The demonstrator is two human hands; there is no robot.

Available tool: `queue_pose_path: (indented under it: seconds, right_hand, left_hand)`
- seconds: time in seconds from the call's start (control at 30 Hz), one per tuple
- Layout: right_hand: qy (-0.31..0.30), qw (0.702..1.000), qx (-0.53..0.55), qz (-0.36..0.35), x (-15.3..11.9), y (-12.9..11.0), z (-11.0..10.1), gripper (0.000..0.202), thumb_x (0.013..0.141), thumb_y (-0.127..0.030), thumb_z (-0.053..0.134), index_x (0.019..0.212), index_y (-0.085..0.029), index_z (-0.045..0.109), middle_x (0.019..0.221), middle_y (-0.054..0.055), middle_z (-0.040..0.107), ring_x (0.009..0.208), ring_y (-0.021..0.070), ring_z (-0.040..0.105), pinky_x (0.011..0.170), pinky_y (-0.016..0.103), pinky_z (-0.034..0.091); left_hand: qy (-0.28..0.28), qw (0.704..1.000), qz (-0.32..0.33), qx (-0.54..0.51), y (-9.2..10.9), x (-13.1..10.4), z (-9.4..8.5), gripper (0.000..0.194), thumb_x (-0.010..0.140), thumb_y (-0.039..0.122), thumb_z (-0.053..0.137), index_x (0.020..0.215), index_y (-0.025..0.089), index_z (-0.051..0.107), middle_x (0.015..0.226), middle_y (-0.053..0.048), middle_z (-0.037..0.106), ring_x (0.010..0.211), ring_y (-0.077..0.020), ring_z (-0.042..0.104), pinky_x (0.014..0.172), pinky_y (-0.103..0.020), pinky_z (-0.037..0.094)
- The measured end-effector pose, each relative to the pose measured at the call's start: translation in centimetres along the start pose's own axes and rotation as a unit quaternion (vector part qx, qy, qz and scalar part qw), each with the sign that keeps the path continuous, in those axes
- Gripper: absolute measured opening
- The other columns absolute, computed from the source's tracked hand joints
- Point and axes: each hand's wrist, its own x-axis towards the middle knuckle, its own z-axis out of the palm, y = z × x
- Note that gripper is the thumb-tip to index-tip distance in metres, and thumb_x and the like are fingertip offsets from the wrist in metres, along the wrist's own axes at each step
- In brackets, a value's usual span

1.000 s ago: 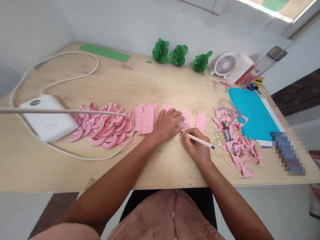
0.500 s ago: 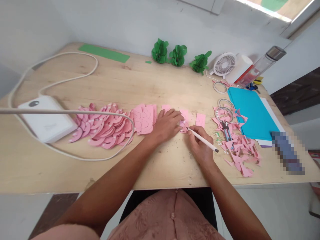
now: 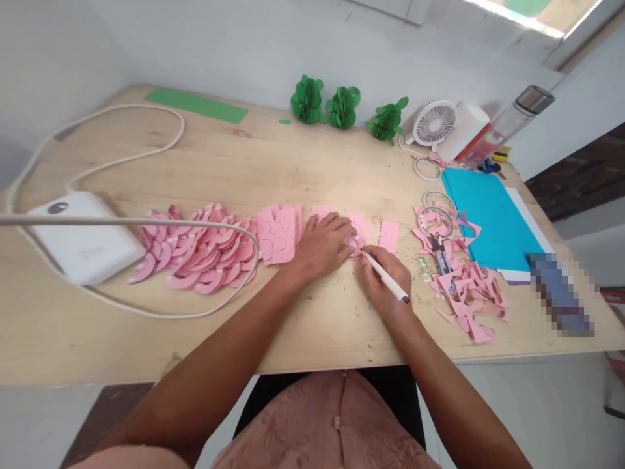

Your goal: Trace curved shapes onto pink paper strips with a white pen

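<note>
My right hand [image 3: 390, 286] grips a white pen [image 3: 388, 277], its dark tip touching a small pink paper piece [image 3: 357, 223] with curved lines drawn on it. My left hand [image 3: 322, 247] lies flat, fingers stretched out, its fingertips at that piece's left edge. Behind the left hand, part of another pink piece [image 3: 319, 210] shows. A further pink piece [image 3: 388, 236] rests just beyond my right hand. Left of my left hand are a stack of marked pink papers [image 3: 278, 234] and a heap of curved pink cutouts [image 3: 209, 251].
Pink scraps [image 3: 469, 293] and scissors [image 3: 442, 257] lie to the right, near tape rolls [image 3: 427, 169] and blue sheets [image 3: 488, 218]. A white device [image 3: 88, 241] with a looping cable is at left. Green paper shapes [image 3: 342, 107] and a fan [image 3: 435, 124] stand at the back.
The pen tip has shifted slightly over the pink piece, and the pen's rear end has swung a little left and down. My left hand stays flat in place. The view has shifted slightly.
</note>
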Motion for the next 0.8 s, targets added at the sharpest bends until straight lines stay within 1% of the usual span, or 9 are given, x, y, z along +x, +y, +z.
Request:
queue_pose_path:
  seconds: [0.1, 0.23, 0.37, 0.47, 0.6, 0.8]
  right_hand:
    - [0.001, 1.000, -0.007, -0.002, 0.03, -0.09, -0.06, 0.024, 0.091, -0.030, 0.046, 0.100, -0.020, 0.066, 0.083, 0.006, 0.070, 0.080, 0.0195, 0.065, 0.074, 0.029, 0.049]
    - [-0.003, 1.000, -0.004, 0.000, 0.03, -0.16, -0.07, 0.024, 0.090, -0.028, 0.046, 0.102, -0.021, 0.066, 0.082, 0.006, 0.069, 0.081, 0.0203, 0.065, 0.074, 0.030, 0.049]
    - [-0.006, 1.000, 0.020, 0.018, 0.02, -0.20, -0.10, 0.022, 0.089, -0.028, 0.047, 0.101, -0.022, 0.065, 0.084, 0.006, 0.070, 0.081, 0.0200, 0.064, 0.076, 0.031, 0.049]
    - [0.006, 0.997, 0.067, 0.047, 0.11, -0.23, -0.25, 0.020, 0.088, -0.029, 0.049, 0.097, -0.022, 0.065, 0.083, 0.004, 0.070, 0.074, 0.0175, 0.063, 0.070, 0.029, 0.048]
    - [0.025, 0.987, 0.129, 0.091, 0.33, -0.23, -0.54, 0.018, 0.085, -0.030, 0.052, 0.090, -0.020, 0.065, 0.075, 0.001, 0.067, 0.061, 0.0140, 0.058, 0.060, 0.026, 0.045]
    - [0.021, 0.978, 0.164, 0.124, 0.46, -0.19, -0.50, 0.014, 0.081, -0.028, 0.054, 0.081, -0.020, 0.064, 0.065, -0.003, 0.061, 0.054, 0.0112, 0.050, 0.054, 0.024, 0.040]
  left_hand:
    - [0.003, 1.000, -0.001, -0.001, -0.03, 0.01, 0.09, 0.024, 0.086, 0.027, 0.052, 0.109, 0.025, 0.060, 0.133, -0.006, 0.057, 0.130, -0.0262, 0.042, 0.109, -0.055, 0.023]
    - [0.004, 1.000, 0.004, 0.000, -0.17, 0.00, 0.24, 0.025, 0.085, 0.027, 0.054, 0.110, 0.026, 0.059, 0.133, -0.005, 0.056, 0.130, -0.0261, 0.042, 0.110, -0.055, 0.023]
    - [0.004, 1.000, 0.001, 0.001, -0.22, 0.00, 0.30, 0.026, 0.084, 0.026, 0.054, 0.110, 0.027, 0.059, 0.133, -0.005, 0.056, 0.130, -0.0259, 0.041, 0.110, -0.055, 0.023]
    - [0.003, 1.000, -0.001, 0.003, -0.18, 0.02, 0.27, 0.026, 0.085, 0.026, 0.053, 0.109, 0.027, 0.059, 0.133, -0.005, 0.056, 0.130, -0.0260, 0.041, 0.110, -0.054, 0.023]
    - [0.001, 1.000, -0.001, 0.003, -0.19, 0.01, 0.26, 0.025, 0.085, 0.027, 0.052, 0.110, 0.027, 0.059, 0.133, -0.004, 0.056, 0.131, -0.0262, 0.040, 0.110, -0.054, 0.023]
    - [0.000, 1.000, -0.002, 0.002, -0.15, 0.00, 0.21, 0.024, 0.085, 0.025, 0.053, 0.108, 0.026, 0.059, 0.134, -0.004, 0.056, 0.131, -0.0257, 0.040, 0.111, -0.055, 0.022]
